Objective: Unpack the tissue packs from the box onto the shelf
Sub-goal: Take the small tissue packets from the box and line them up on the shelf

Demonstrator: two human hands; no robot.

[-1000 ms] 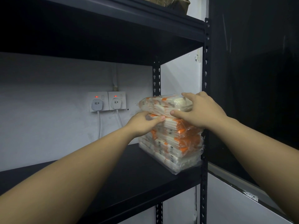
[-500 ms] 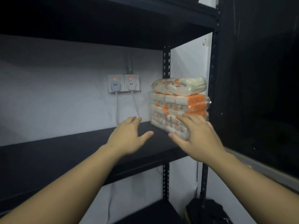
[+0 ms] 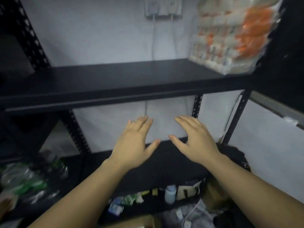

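A stack of orange-and-white tissue packs (image 3: 233,35) in clear wrap stands at the right end of the black shelf (image 3: 125,79), against the right upright. My left hand (image 3: 134,145) and my right hand (image 3: 195,142) hover side by side well below that shelf, palms down, fingers spread, holding nothing. A strip of brown cardboard (image 3: 138,222), likely the box, shows at the bottom edge, mostly out of view. The frame is blurred by motion.
A lower black shelf (image 3: 164,163) lies under my hands. Plastic bottles (image 3: 24,180) crowd the lower left. Small packets and a pale bottle (image 3: 170,194) sit below its front edge. Two wall sockets (image 3: 162,7) with hanging cables are on the white wall behind.
Both hands have let go of the tissue stack and dropped down below the shelf. The view has tilted downward, so the stack now sits at the top right.
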